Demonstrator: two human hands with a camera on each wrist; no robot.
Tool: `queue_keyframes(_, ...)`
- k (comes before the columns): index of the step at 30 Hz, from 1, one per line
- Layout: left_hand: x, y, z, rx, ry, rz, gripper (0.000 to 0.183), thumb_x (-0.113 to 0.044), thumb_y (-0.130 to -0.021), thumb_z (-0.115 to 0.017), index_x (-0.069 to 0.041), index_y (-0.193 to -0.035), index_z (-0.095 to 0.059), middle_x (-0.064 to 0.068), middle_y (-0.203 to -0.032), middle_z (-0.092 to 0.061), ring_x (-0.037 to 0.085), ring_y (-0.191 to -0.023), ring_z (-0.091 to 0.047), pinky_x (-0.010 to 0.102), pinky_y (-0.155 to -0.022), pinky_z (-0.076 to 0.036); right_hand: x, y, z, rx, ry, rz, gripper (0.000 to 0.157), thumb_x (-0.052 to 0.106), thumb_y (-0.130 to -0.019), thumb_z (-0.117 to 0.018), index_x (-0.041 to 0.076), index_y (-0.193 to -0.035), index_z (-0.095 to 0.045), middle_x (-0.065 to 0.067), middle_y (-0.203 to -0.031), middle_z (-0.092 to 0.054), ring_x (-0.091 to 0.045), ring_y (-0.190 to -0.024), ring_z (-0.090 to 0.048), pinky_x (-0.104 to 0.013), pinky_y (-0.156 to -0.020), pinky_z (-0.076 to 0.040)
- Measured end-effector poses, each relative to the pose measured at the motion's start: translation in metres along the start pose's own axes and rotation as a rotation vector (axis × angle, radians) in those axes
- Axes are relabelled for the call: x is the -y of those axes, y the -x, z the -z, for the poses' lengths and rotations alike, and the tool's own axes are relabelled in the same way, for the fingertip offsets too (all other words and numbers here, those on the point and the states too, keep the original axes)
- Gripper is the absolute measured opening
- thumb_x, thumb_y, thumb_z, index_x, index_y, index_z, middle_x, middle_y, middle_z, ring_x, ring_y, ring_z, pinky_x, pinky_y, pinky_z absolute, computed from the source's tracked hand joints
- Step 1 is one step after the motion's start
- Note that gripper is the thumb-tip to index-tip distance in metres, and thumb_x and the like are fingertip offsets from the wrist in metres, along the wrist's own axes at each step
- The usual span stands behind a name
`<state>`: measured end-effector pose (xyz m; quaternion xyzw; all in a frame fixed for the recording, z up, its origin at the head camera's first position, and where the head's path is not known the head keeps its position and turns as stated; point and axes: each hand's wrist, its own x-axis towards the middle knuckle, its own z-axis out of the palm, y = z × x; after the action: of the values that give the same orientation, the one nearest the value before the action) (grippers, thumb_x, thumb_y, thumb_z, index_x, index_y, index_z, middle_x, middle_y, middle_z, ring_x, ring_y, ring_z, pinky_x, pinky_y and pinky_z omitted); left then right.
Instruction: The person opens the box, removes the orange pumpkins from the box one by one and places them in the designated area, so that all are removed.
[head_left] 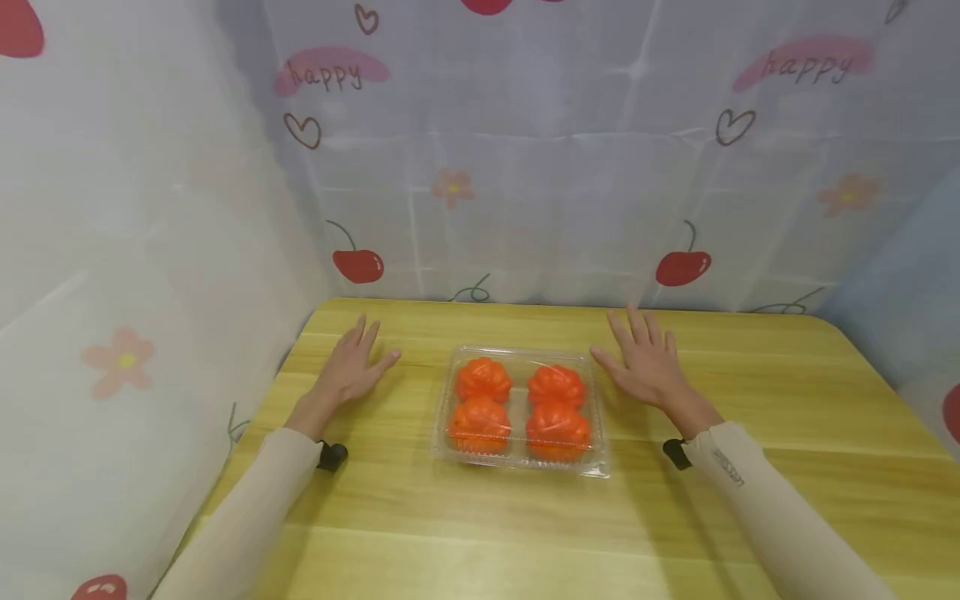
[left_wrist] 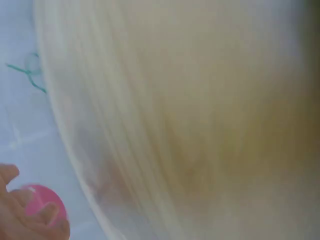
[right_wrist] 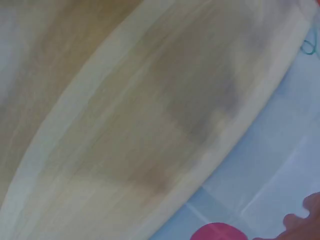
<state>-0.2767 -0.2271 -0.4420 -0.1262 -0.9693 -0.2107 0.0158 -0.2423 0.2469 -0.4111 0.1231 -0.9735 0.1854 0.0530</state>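
A clear plastic clamshell box (head_left: 520, 417) sits on the wooden table, holding several orange pumpkin-shaped pieces (head_left: 482, 425). To its left is my left hand (head_left: 351, 367), fingers spread and touching nothing that I can make out. My right hand (head_left: 643, 362) is on the box's other side, fingers also spread, with a small gap between the thumb and the box. Only a few fingers of the left hand (left_wrist: 30, 215) show in the left wrist view, and part of the right hand (right_wrist: 302, 225) in the right wrist view. The box lies outside both wrist views.
The light wood table (head_left: 510, 533) has rounded far corners. Directly behind it hangs a pale curtain (head_left: 525, 208) printed with cherries, hearts and flowers, and similar cloth (head_left: 150, 250) closes in the left side. Each wrist wears a dark strap with a small black piece (head_left: 332, 456).
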Motion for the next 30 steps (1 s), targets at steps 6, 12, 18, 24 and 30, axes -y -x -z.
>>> queue_keyframes(6, -0.035, 0.038, -0.008, 0.027, 0.545, -0.017, 0.075, -0.045, -0.105, -0.042, 0.000, -0.157, -0.013, 0.025, -0.160, -0.014, 0.045, -0.141, -0.026, 0.061, -0.112, -0.025, 0.020, 0.025, 0.004, -0.030, -0.350, -0.083, 0.074, 0.048, -0.104, -0.042, -0.006, -0.152, -0.025, -0.032, -0.156, -0.019, -0.051, -0.141, -0.019, -0.067, -0.111, -0.018)
queue_keyframes(12, -0.075, 0.085, -0.022, 0.135, 0.907, -0.009, 0.076, -0.030, -0.104, -0.049, -0.002, -0.157, -0.002, 0.020, -0.163, -0.003, 0.044, -0.142, -0.025, 0.059, -0.112, -0.026, 0.050, 0.070, -0.001, 0.135, -0.677, -0.177, 0.087, 0.044, -0.097, -0.060, 0.009, -0.159, -0.009, -0.027, -0.159, -0.015, -0.047, -0.144, -0.016, -0.071, -0.104, -0.028)
queue_keyframes(18, -0.101, 0.110, -0.034, 0.196, 1.031, 0.027, 0.086, -0.025, -0.099, -0.057, 0.000, -0.156, 0.002, 0.022, -0.162, -0.002, 0.043, -0.144, -0.020, 0.058, -0.112, -0.023, 0.067, 0.106, -0.018, 0.224, -0.935, -0.168, 0.100, 0.029, -0.092, -0.070, 0.024, -0.160, 0.004, -0.013, -0.164, 0.003, -0.042, -0.147, -0.005, -0.068, -0.104, -0.031)
queue_keyframes(24, -0.114, 0.117, -0.045, 0.233, 1.072, 0.040, 0.093, -0.021, -0.095, -0.065, 0.003, -0.156, 0.002, 0.025, -0.160, -0.010, 0.040, -0.143, -0.024, 0.051, -0.111, -0.028, 0.070, 0.114, -0.028, 0.210, -1.005, -0.146, 0.110, 0.022, -0.087, -0.076, 0.031, -0.158, 0.007, -0.009, -0.164, 0.005, -0.039, -0.148, -0.005, -0.058, -0.105, -0.038)
queue_keyframes(30, -0.118, 0.118, -0.050, 0.212, 1.055, 0.019, 0.103, -0.019, -0.092, -0.071, -0.001, -0.156, 0.006, 0.015, -0.163, -0.006, 0.036, -0.143, -0.027, 0.045, -0.112, -0.030, 0.069, 0.113, -0.035, 0.202, -0.997, -0.100, 0.119, 0.017, -0.082, -0.082, 0.033, -0.158, 0.009, -0.015, -0.164, 0.006, -0.044, -0.146, -0.008, -0.061, -0.109, -0.028)
